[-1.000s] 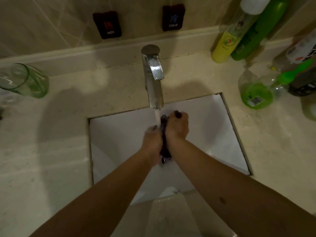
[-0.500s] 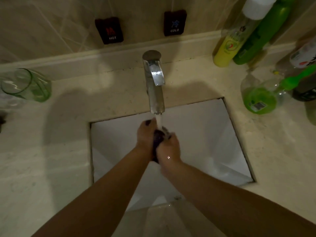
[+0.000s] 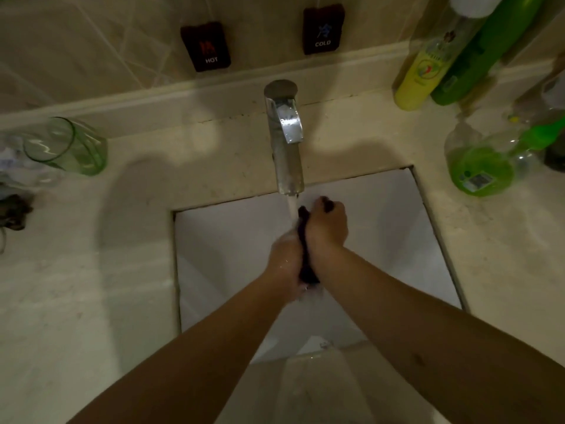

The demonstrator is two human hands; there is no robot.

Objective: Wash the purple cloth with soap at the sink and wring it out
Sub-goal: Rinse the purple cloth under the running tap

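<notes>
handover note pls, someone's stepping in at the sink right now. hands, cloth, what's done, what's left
Left hand: closed on the purple cloth, wet, blurred.
Right hand: closed on the same cloth, slightly further from the body than the left.
Cloth: bunched between both palms, over the white sink, in the stream from the tap, which is running.
Done: cloth is wet and being worked between the hands. Whether soap is already on it cannot be told.
Left: finish rubbing and rinsing, wring out, shut the tap.
Soap candidates: green bottles on the counter to the right.
</notes>
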